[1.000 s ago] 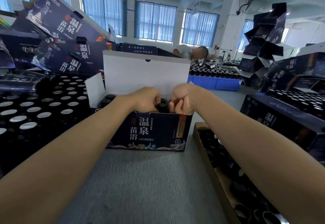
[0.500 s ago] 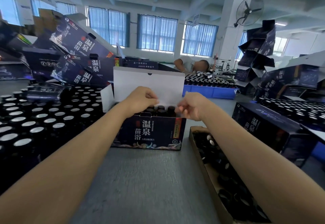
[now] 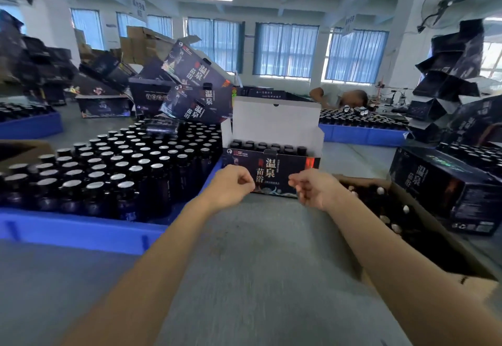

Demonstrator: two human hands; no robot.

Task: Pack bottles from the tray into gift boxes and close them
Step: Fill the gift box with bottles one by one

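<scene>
Head view, looking down over a grey table. Shows one gift box standing toward the far side of the table, about halfway between the left and right edges. Looks full, with rows of boxed bottles poking their dark caps up along the top. Not closed yet: white lid flap standing straight up at the back, small side flaps sticking out.

Finds the left hand and the right hand just in front of the box, low by its front wall. Both with fingers loosely curled, holding nothing. Hard to tell whether either one touches the box.

Along the left edge of the table, a blue tray packed with many more tray bottles, all upright and close together. By the right edge, a brown cardboard box with dark bottles inside, and just past it a closed gift box. Toward the far left corner, a heap of boxes tipped every which way.

Seems like the filling is done for this one box. Left to do here: fold the side flaps in, bring the lid down, tuck it shut. After that, lots more packing, judging by the full tray.
</scene>
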